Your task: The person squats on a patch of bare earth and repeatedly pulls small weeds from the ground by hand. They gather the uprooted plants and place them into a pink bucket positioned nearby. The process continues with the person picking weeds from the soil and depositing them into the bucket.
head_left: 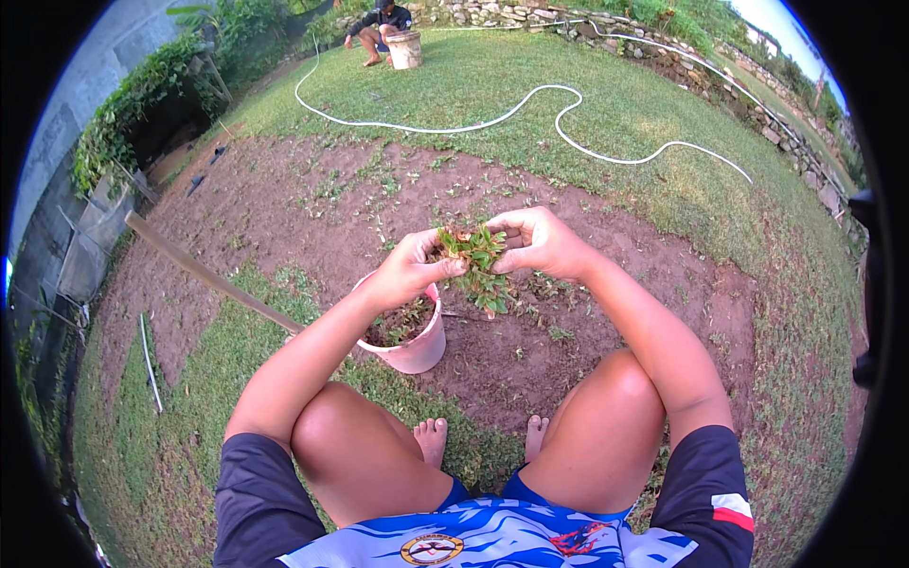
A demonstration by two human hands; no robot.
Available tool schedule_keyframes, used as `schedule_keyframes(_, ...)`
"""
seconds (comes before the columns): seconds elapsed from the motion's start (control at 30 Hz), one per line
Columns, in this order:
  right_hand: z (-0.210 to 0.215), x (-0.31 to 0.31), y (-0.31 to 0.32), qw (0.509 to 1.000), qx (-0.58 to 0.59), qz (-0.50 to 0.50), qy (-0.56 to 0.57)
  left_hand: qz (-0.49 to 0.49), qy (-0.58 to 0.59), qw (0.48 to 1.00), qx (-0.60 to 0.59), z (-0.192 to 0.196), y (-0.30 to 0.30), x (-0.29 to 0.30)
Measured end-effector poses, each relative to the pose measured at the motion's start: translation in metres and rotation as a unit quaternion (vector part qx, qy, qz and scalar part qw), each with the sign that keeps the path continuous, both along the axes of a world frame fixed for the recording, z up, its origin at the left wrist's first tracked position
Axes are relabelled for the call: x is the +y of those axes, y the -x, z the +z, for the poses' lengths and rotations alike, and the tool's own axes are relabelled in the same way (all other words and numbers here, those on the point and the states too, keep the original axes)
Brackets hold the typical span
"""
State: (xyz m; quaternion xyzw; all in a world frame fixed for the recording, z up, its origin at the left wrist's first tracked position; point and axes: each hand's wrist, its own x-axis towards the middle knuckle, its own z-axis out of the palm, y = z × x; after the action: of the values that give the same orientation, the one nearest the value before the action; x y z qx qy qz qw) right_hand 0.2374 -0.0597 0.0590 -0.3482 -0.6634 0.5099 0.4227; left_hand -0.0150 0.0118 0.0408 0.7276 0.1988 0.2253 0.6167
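Between my two hands is a leafy green clump of weeds, with some brown bits along its top. My left hand grips the clump's left side, thumb toward the front. On the other side, my right hand pinches its edge between thumb and fingers. Soil smudges the fingers of both hands. Just below my left forearm stands a pale pink bucket, partly hidden by that arm. Dark soil and plant bits lie inside it.
A wooden handle slants up at the left. Bare brown soil with scattered weeds spreads ahead, grass around it. A white hose winds across the far lawn. Another person squats at the back beside a whitish bucket. A stone wall borders the right.
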Motion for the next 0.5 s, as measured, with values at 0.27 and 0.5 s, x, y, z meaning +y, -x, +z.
schedule_keyframes(0.27,0.001,-0.003,-0.006,0.999,0.008,0.024,0.019,-0.029,0.002,0.999,-0.028,0.000,0.002,-0.001)
schedule_keyframes(0.5,-0.007,-0.003,-0.004,0.984,0.090,0.041,0.151,-0.053,0.024,0.998,-0.012,-0.010,0.002,0.007)
